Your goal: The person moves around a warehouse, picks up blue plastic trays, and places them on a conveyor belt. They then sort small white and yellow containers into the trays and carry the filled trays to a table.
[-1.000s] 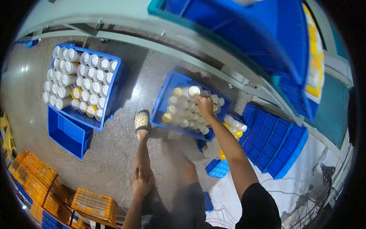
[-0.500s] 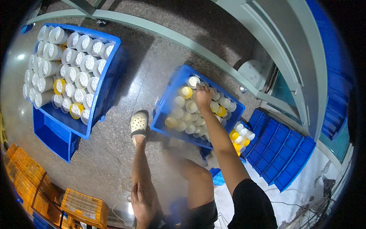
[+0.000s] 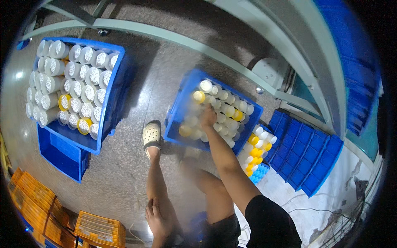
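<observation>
My right hand (image 3: 208, 117) reaches into a blue bin (image 3: 171, 133) standing on the floor ahead of me. The bin holds rows of translucent white cups (image 3: 228, 110) filled with white pellets, plus a few yellow cups (image 3: 199, 97). The hand's fingers are bent and drawn together among the cups; whether they grip one is hidden. My left hand (image 3: 156, 217) lies on my lower leg with its fingers stretched out, holding nothing. A smear blurs the bin's left part.
A larger blue bin (image 3: 111, 99) of similar filled cups stands at the left, above a smaller blue bin (image 3: 62, 155). Loose white and yellow cups (image 3: 257, 144) lie right, beside stacked blue crates (image 3: 304, 151). Orange crates (image 3: 99, 228) sit lower left. A metal frame (image 3: 173, 36) crosses behind.
My right hand has moved left and nearer to me over the cups, uncovering cups at the back. The view has shifted slightly. My left hand stays on my leg.
</observation>
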### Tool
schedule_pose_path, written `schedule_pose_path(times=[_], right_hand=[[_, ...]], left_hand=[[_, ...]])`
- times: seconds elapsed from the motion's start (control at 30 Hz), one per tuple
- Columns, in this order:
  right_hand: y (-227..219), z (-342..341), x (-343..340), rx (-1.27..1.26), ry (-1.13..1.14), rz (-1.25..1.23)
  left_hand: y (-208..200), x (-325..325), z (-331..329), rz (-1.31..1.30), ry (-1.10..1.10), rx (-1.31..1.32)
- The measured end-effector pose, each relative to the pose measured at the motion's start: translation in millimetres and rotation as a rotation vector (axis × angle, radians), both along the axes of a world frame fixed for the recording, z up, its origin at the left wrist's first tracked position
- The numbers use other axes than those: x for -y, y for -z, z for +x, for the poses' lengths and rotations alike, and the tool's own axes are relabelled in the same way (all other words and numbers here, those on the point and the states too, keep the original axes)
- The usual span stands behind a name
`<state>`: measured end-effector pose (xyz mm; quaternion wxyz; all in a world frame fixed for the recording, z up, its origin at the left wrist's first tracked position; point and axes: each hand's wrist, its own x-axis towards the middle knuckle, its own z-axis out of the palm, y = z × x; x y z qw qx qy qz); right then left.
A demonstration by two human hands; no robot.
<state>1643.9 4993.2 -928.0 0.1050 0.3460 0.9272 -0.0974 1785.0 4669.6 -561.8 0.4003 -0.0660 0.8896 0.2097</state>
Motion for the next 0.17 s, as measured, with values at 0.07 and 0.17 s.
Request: schedule_pose_path(times=[0.07, 0.17], right_hand=[[-38, 5, 2, -0.005, 0.063, -0.147], [-133, -23, -22, -0.042, 0.088, -0.314]], left_hand=[[-2, 1, 11, -0.006, -0.015, 0.036], [-2, -7, 22, 0.041, -0.061, 0.033]])
